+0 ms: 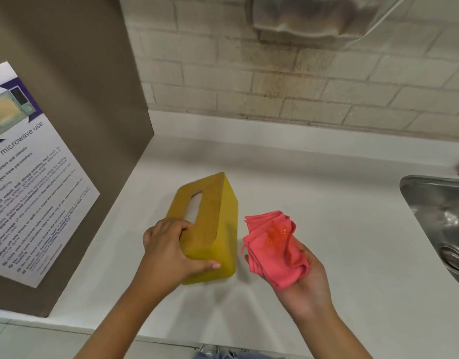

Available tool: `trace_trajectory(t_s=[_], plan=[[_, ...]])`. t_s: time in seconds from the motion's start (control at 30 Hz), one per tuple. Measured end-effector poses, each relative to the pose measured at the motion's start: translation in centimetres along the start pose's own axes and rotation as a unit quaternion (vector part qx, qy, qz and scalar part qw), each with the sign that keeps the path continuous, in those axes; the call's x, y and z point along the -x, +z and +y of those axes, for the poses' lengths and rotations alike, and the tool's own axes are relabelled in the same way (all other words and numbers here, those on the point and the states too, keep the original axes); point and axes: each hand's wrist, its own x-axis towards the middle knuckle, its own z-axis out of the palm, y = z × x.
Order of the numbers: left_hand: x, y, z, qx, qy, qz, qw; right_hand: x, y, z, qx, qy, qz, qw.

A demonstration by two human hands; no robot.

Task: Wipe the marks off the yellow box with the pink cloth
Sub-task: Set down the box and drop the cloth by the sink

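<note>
The yellow box (227, 229) is a tissue box with a wooden slotted lid. It stands on the white counter (326, 229) in the middle of the view. My left hand (168, 250) grips its near left corner, thumb across the front face and fingers at the slot. My right hand (306, 278) is palm up just right of the box and holds the folded pink cloth (275, 247), which has an orange-red smear on top. The cloth does not touch the box. No marks are plain on the box's visible faces.
A brown cabinet side (75, 125) with a microwave-use notice (29, 182) stands at the left. A steel sink (440, 224) is sunk into the counter at the right. A brick wall (275, 86) runs behind, with a paper towel dispenser (313, 16) above.
</note>
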Motion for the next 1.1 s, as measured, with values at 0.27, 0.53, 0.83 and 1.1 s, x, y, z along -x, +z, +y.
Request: trace_trajectory(t_s=[0.27,0.53,0.83,1.1], plan=[[1.7,2.8,-1.7,-0.102,0.048,-0.043,0.993,0.1,-2.4,-0.7,0.042,-0.031,0.086,0.995],[1.6,2.3,-0.7,-0.055,0.079,-0.066,0.993,0.9,-4.2,-1.0,0.141,-0.085,0.100,0.981],[-0.3,1.5,3.5,0.102,0.120,-0.077,0.984,1.5,-5.3,-1.2,0.313,-0.100,0.146,0.933],[-1.8,6.3,8.9,0.158,0.202,-0.178,0.950,4.2,-7.5,-4.3,0.303,-0.191,0.271,0.894]])
